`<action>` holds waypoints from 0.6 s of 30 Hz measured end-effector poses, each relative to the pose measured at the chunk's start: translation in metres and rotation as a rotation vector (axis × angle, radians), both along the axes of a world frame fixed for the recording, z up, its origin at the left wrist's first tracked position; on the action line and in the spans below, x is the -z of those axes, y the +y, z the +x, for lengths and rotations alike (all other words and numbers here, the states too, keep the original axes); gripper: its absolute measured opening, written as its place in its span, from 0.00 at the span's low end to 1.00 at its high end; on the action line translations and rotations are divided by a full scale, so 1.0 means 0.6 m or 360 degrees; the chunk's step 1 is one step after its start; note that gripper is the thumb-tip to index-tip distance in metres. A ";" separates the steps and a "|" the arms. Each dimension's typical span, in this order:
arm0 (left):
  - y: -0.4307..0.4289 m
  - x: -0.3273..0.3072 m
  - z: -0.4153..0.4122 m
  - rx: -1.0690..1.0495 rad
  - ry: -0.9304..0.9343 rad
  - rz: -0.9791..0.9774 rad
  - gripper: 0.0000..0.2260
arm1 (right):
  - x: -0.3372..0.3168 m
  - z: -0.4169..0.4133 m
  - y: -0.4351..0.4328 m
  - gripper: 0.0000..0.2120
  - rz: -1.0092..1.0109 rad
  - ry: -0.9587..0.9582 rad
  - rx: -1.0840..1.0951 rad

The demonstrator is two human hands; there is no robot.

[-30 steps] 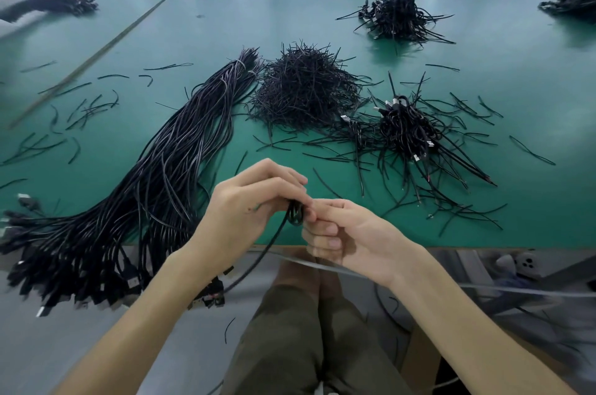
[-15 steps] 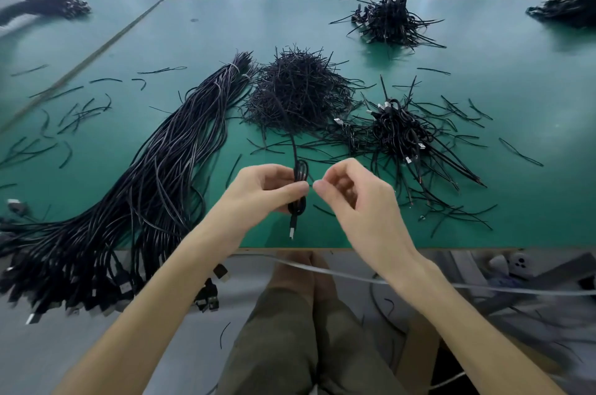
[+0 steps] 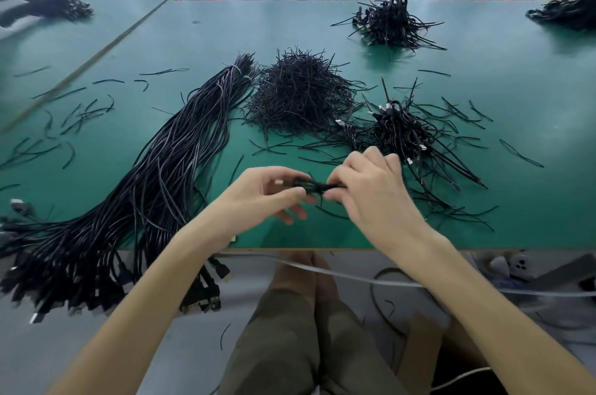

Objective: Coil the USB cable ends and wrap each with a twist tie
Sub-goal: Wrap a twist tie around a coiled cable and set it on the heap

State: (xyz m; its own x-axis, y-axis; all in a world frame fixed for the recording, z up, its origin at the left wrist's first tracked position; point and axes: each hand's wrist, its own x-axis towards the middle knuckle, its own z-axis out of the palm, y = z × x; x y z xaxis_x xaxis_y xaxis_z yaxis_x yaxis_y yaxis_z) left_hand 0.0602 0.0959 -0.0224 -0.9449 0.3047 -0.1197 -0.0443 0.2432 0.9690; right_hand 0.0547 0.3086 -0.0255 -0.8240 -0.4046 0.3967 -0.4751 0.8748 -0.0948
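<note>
While my left hand [image 3: 258, 198] pinches coiled black cable [image 3: 313, 185] in curled fingers, my right hand [image 3: 371, 198] grips opposite end, fingers curled; smooth green table [image 3: 483, 88] beneath.

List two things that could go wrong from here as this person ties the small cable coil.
1. The coil is pinched only between the fingertips of the left hand and right hand; a slip could let it spring open.
2. Loose ties lie scattered on the table around the hands; a stray one might get caught in the wrap.
</note>
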 end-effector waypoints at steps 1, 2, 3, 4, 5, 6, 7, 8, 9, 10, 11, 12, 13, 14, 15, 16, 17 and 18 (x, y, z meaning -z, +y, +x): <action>-0.009 -0.003 -0.006 -0.0033 0.0014 0.0009 0.12 | -0.009 -0.012 0.006 0.11 -0.0063 0.0020 0.0036; -0.020 -0.005 -0.015 -0.0105 0.0055 -0.0051 0.13 | -0.020 -0.028 0.013 0.11 -0.0147 0.0051 0.0088; -0.033 -0.005 -0.027 -0.0217 0.0128 -0.0168 0.12 | -0.032 -0.047 0.022 0.11 -0.0250 0.0091 0.0152; -0.047 -0.003 -0.042 -0.0373 0.0225 -0.0329 0.10 | -0.044 -0.069 0.032 0.10 -0.0364 0.0121 0.0226; -0.061 -0.001 -0.057 -0.0547 0.0332 -0.0523 0.07 | -0.056 -0.092 0.044 0.10 -0.0485 0.0134 0.0305; -0.077 0.003 -0.071 -0.0711 0.0439 -0.0767 0.06 | -0.063 -0.113 0.057 0.09 -0.0601 0.0125 0.0382; -0.091 0.010 -0.085 -0.0828 0.0530 -0.1067 0.07 | -0.067 -0.134 0.068 0.10 -0.0681 0.0109 0.0458; -0.103 0.019 -0.097 -0.0873 0.0568 -0.1395 0.09 | -0.067 -0.152 0.079 0.10 -0.0688 0.0096 0.0547; -0.110 0.027 -0.108 -0.0874 0.0537 -0.1698 0.12 | -0.060 -0.168 0.089 0.11 -0.0616 0.0072 0.0646; -0.112 0.034 -0.116 -0.0860 0.0452 -0.1929 0.15 | -0.050 -0.181 0.097 0.12 -0.0501 0.0017 0.0734; -0.112 0.040 -0.120 -0.0832 0.0367 -0.2081 0.17 | -0.038 -0.189 0.101 0.13 -0.0411 -0.0056 0.0791; -0.113 0.046 -0.125 -0.0803 0.0335 -0.2176 0.18 | -0.027 -0.195 0.102 0.13 -0.0385 -0.0113 0.0817; -0.115 0.051 -0.128 -0.0785 0.0364 -0.2239 0.17 | -0.017 -0.198 0.101 0.13 -0.0404 -0.0133 0.0821; -0.119 0.055 -0.130 -0.0785 0.0422 -0.2274 0.15 | -0.009 -0.199 0.100 0.13 -0.0430 -0.0120 0.0816; -0.124 0.057 -0.132 -0.0795 0.0478 -0.2274 0.13 | -0.002 -0.199 0.097 0.13 -0.0445 -0.0091 0.0815; -0.129 0.057 -0.133 -0.0815 0.0508 -0.2246 0.12 | 0.004 -0.197 0.096 0.13 -0.0441 -0.0064 0.0825; -0.133 0.056 -0.133 -0.0837 0.0518 -0.2199 0.11 | 0.008 -0.195 0.095 0.14 -0.0419 -0.0036 0.0839; -0.137 0.054 -0.132 -0.0862 0.0536 -0.2149 0.10 | 0.010 -0.192 0.094 0.15 -0.0393 -0.0005 0.0858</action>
State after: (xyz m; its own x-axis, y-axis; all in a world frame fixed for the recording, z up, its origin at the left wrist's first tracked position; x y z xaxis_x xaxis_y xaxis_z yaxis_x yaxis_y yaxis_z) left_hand -0.0193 0.0140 -0.0546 -0.9440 -0.2430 0.2230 -0.2459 0.9692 0.0151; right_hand -0.0603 0.3653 -0.0317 -0.8891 0.1755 0.4228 0.0308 0.9444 -0.3273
